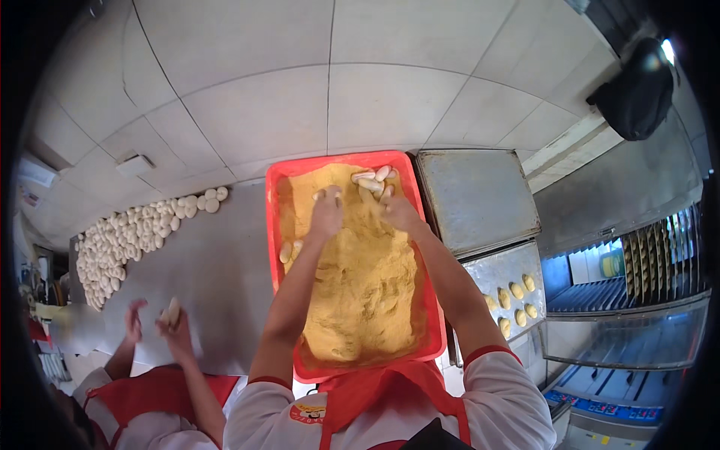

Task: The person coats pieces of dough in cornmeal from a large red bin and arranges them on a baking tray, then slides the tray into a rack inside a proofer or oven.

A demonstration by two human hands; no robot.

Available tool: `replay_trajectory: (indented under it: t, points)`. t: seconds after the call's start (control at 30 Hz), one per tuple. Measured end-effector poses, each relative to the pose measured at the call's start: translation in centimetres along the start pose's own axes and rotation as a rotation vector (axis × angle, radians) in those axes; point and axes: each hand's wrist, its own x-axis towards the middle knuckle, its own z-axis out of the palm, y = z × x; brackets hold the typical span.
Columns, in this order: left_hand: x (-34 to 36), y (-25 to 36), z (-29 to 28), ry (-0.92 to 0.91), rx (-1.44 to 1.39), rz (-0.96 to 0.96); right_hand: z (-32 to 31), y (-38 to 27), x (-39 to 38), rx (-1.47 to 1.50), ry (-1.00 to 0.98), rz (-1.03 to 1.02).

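Observation:
A red tray [274, 255] holds a thick bed of yellow crumbs [360, 292]. My left hand [328, 211] is down in the crumbs at the upper middle, fingers curled over something small and pale that I cannot make out. My right hand [397, 211] curls its fingers on a pale dough piece at the tray's upper right, with crumbs around it. Several oblong dough pieces [368, 183] lie just above that hand, and a few more [286, 253] sit along the tray's left side.
A co-worker's hands [177, 328] hold dough at a steel table [217, 262], where many dough pieces [127, 240] lie. To the right are a stacked metal tray [477, 191], a sheet [517, 266] with coated pieces, and an oven-like rack cabinet [615, 330]. A tiled wall stands behind.

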Motion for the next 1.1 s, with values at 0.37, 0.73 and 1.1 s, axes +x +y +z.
replay_trajectory:
  t: [0.37,0.73,1.1]
  points:
    - [-4.7,-2.4,1.0,0.275,-0.225,0.045,3.1,0.2,5.6,-0.100,0.085,-0.157]
    - [-14.9,10.2,4.2,-0.030,-1.008,-0.405,-1.7,-0.4,-8.8,0.482,0.097,-0.051]
    - [-18.5,24.4,25.5,-0.566,-0.788,-0.364,-9.0,25.1,-27.6,0.078,-0.036,0.126]
